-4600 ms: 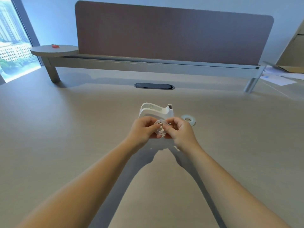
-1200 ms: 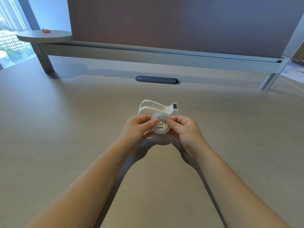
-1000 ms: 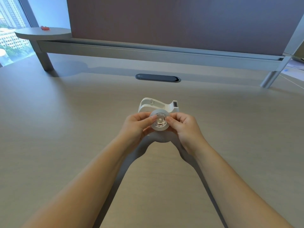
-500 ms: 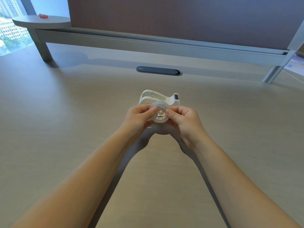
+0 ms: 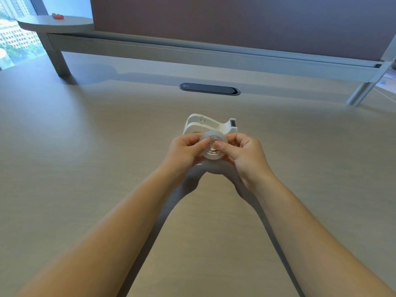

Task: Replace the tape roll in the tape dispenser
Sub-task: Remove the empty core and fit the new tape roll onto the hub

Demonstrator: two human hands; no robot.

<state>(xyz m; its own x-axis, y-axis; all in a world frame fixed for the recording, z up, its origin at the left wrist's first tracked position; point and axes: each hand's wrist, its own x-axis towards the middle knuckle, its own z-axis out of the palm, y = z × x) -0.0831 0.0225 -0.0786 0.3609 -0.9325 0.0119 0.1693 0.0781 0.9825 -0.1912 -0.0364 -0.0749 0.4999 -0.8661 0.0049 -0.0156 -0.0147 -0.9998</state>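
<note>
Hands together above a beige desk (image 5: 85,168), left hand (image 5: 184,154) and right hand (image 5: 246,155) pinching clear tape roll (image 5: 213,155), white tape dispenser (image 5: 211,125) just beyond at 12 o'clock, no readable writing.

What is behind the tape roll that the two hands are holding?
The white tape dispenser stands on the desk directly behind the tape roll. Its curved top and cutter end show; its lower front is covered by the roll and fingers.
</note>
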